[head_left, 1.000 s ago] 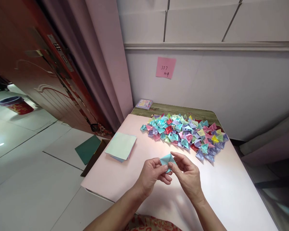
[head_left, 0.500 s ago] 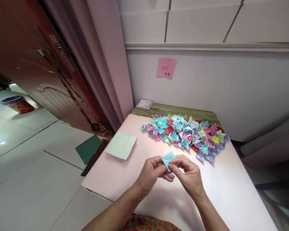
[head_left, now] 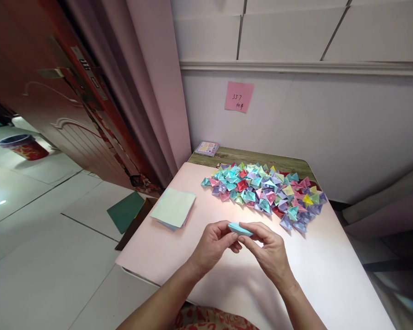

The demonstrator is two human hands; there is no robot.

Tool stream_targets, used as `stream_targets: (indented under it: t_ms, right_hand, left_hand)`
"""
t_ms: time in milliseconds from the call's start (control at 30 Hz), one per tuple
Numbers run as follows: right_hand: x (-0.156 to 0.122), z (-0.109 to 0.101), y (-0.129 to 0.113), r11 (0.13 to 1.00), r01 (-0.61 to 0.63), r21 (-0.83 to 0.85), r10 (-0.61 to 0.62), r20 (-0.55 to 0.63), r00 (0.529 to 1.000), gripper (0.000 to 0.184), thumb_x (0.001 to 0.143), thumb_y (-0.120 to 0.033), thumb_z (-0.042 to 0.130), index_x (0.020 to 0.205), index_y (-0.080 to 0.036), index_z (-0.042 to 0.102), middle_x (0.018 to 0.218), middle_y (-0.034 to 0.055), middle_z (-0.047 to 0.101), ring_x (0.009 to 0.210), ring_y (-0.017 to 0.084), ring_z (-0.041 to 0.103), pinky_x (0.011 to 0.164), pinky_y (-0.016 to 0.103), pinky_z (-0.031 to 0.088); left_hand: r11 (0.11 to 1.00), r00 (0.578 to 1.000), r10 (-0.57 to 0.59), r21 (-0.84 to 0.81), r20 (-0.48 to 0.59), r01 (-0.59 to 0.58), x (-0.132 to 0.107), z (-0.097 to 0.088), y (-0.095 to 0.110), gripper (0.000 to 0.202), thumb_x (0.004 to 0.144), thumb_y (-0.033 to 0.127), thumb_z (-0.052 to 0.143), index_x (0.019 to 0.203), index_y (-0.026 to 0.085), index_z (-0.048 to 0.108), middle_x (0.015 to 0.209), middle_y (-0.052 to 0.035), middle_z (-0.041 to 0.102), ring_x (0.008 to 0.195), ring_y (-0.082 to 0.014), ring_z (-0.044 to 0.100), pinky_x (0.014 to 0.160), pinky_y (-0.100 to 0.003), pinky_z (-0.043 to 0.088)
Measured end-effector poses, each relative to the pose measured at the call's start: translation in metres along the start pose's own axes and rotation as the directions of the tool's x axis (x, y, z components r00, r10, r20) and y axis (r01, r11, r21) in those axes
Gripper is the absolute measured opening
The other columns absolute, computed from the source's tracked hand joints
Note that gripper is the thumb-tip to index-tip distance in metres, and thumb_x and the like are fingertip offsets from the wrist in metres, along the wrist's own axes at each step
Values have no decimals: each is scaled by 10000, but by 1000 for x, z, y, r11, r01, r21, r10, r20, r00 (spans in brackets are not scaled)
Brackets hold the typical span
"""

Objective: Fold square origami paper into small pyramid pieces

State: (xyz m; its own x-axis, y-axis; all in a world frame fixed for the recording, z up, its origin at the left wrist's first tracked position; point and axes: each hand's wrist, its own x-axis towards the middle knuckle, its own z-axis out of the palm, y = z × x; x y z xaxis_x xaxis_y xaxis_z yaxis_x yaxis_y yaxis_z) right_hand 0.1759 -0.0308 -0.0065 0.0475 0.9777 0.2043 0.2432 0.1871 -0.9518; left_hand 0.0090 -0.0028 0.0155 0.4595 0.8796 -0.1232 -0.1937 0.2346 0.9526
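A light blue folded paper (head_left: 240, 229), narrow and boat-like in outline, is held up between my two hands above the table. My left hand (head_left: 217, 243) pinches its left end between thumb and fingers. On the other end, my right hand (head_left: 265, 245) grips with the thumb below and the index finger along the top. Beyond the hands lies a wide pile of folded paper boats (head_left: 261, 188) in blue, purple, pink, red, green and yellow. To the left rests a stack of square paper sheets (head_left: 174, 207), pale green on top.
The table (head_left: 158, 250) has a pale pink cover. A small stack of printed cards (head_left: 207, 148) sits at its back left corner. On the wall is a pink note (head_left: 239, 96). An open box (head_left: 137, 224) stands on the floor by the table's left edge.
The light blue paper has gone from a diamond shape with a raised point to a narrow, flatter boat-like shape. Both hands stay in nearly the same place, still holding it.
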Motion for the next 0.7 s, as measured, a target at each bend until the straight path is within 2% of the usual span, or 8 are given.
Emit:
stream_targets:
  t_ms: [67,133,200,233,300,400,567,700]
  right_hand:
    - [1,-1,-3,1000,-10,-10,10,4,1000,166,803,-350,729,932,-253,768,934,67,709,861,227,658,714,331,543]
    - [1,0,-4,999,-39,-26,39,-10,999,146,805,-374,724,854,-246,776,856,60,715,802,217,655,692,322,526]
    - [1,1,-4,995,-99,-31,98,-17,995,180,805,-404,719,825,-234,776,799,55,718,741,206,642,662,314,506]
    - [0,1,-3,991,-135,-21,135,-10,991,202,802,-418,718,820,-225,774,785,54,720,719,202,636,650,310,499]
    - [0,3,1,980,-200,16,200,20,980,247,792,-445,719,818,-204,768,771,56,723,694,197,626,639,306,495]
    - [-2,6,6,966,-252,50,250,49,967,302,777,-474,721,799,-175,754,703,47,699,639,179,597,608,293,483]
    - [-3,8,10,973,-228,36,223,104,969,351,827,-499,646,772,-163,731,653,34,655,600,156,553,566,262,451]
    - [-3,7,14,980,-191,-50,193,46,980,332,842,-485,631,771,-180,742,675,37,686,614,167,586,593,264,469]
  left_hand:
    - [997,999,16,82,-31,-14,1,-2,-2,221,799,355,683,802,135,698,709,-37,634,669,-152,607,637,-273,529]
    - [982,992,38,188,-122,-14,2,-3,-4,198,781,340,695,783,141,697,695,-30,622,662,-151,597,627,-268,520]
    - [960,972,99,279,-215,-36,3,-4,-5,193,739,309,730,852,156,698,790,-41,657,689,-151,604,650,-269,515]
    - [951,965,132,302,-228,-58,3,-5,-5,217,730,297,738,897,165,698,854,-50,671,721,-155,610,673,-270,513]
    - [955,972,148,282,-181,-93,3,-6,-5,224,750,303,720,929,170,702,875,-56,681,747,-159,612,698,-270,505]
    - [981,991,77,185,-106,-57,4,-9,-8,204,795,347,673,793,146,704,672,-32,642,633,-142,579,636,-261,486]
    - [971,988,90,231,-127,-59,5,-10,-15,212,784,336,673,700,142,681,609,-16,613,564,-119,528,559,-230,440]
    - [973,982,85,228,-171,-44,5,-7,-18,218,791,333,657,686,144,681,571,-6,592,540,-118,519,537,-227,441]
